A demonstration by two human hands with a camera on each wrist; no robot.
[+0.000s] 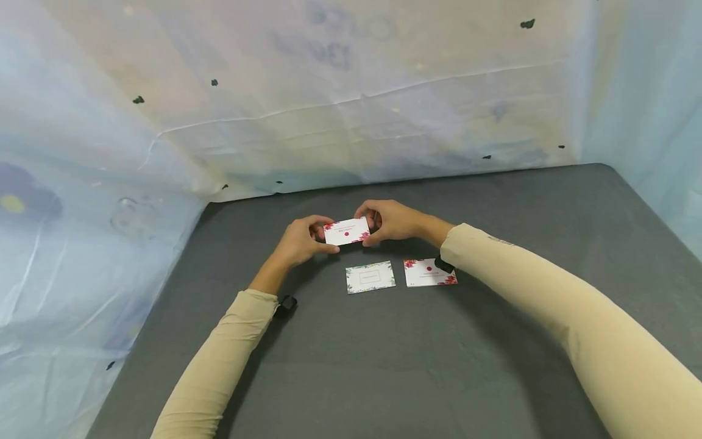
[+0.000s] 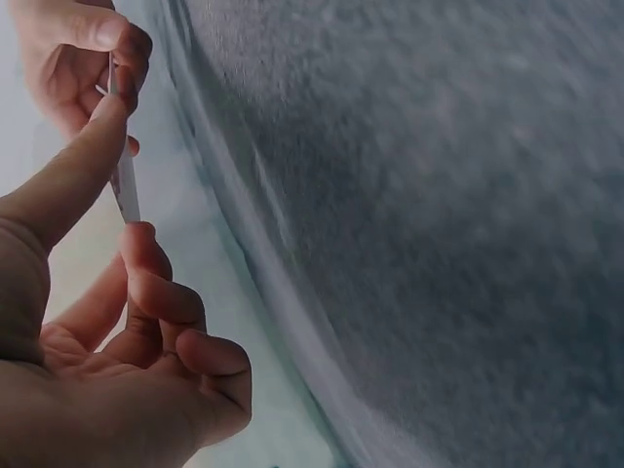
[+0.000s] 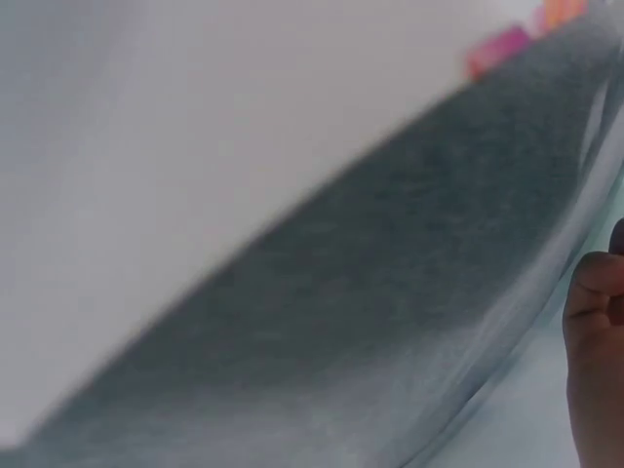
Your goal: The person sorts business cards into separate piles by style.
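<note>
I held the red-flowered card (image 1: 347, 231) above the dark mat (image 1: 384, 353), long axis running hand to hand, my left hand (image 1: 300, 241) pinching its left end, my right hand (image 1: 390, 221) its right, with a green-bordered card (image 1: 370, 277) and another red card (image 1: 428, 272) lying flat just nearer me.

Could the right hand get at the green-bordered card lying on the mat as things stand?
Probably yes. The green-bordered card lies flat and uncovered just below the right hand. But that hand pinches the held card together with the left hand.
</note>
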